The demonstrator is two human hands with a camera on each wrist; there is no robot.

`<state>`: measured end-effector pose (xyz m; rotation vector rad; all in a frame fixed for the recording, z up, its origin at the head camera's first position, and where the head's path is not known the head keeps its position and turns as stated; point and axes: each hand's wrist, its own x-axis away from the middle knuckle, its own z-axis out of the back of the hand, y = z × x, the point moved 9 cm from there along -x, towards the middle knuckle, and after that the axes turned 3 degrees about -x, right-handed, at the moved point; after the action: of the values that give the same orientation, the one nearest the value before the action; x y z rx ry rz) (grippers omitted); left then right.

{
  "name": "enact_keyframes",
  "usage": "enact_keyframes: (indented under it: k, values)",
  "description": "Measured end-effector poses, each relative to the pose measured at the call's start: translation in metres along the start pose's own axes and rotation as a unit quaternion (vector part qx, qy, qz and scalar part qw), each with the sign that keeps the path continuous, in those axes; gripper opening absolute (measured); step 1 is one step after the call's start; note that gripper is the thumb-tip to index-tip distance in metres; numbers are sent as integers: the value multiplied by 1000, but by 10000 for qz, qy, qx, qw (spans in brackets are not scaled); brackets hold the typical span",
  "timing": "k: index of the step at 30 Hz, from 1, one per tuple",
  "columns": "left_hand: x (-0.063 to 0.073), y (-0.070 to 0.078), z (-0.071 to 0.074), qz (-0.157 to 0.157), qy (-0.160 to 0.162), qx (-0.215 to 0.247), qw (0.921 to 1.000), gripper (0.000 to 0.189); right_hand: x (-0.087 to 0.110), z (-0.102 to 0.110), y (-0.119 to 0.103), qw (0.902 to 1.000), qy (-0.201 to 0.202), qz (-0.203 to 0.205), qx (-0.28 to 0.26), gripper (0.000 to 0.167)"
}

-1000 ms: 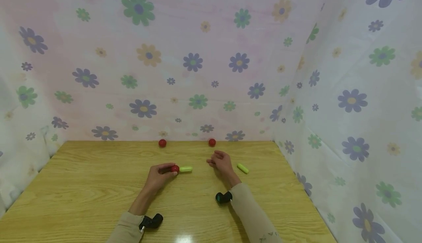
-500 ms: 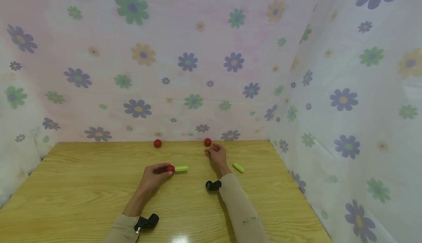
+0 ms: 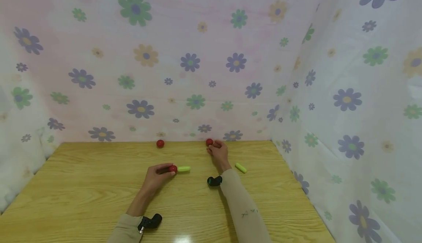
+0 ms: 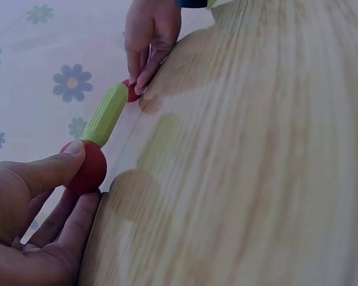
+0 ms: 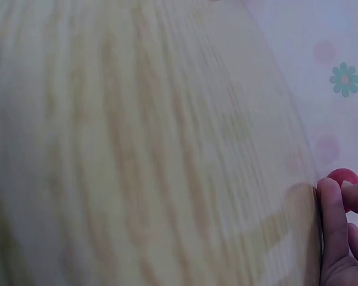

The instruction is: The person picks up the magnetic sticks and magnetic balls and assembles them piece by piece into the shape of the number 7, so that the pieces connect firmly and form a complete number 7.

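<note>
My left hand (image 3: pixel 155 179) pinches a red ball (image 3: pixel 173 169) between thumb and fingers, low over the table. A ribbed lime-green rod (image 4: pixel 106 114) projects from the far side of that ball, end against it and pointing right in the head view. Toward the table's back edge, my right hand (image 3: pixel 219 153) has thumb and fingertips around another red ball (image 3: pixel 209 142). The right wrist view shows this ball (image 5: pixel 344 179) between thumb and fingers, partly covered by them.
A third red ball (image 3: pixel 160 143) sits by the back edge of the wooden table (image 3: pixel 99 184), left of centre. Another lime-green rod (image 3: pixel 240 168) lies slantwise right of my right wrist. Flowered cloth (image 3: pixel 211 70) hangs behind the table and along its sides.
My right hand has moved away from me, toward the back edge, and its fingers have come onto the red ball there. The left hand keeps its hold with the rod at the ball.
</note>
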<state>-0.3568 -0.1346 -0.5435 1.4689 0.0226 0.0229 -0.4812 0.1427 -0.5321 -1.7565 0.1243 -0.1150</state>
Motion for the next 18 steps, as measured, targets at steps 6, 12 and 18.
enact_keyframes:
  k: [6,12,18]
  values:
    - [0,2,0,34,31,27,10000,44,-5,-3,1,9994,7,34,358,52]
    - [-1,1,0,61,5,39,10000,42,-6,-5,1,9990,36,-13,438,48]
    - [1,3,1,16,32,37,10000,43,-3,-7,-5,9991,-165,-33,401,46]
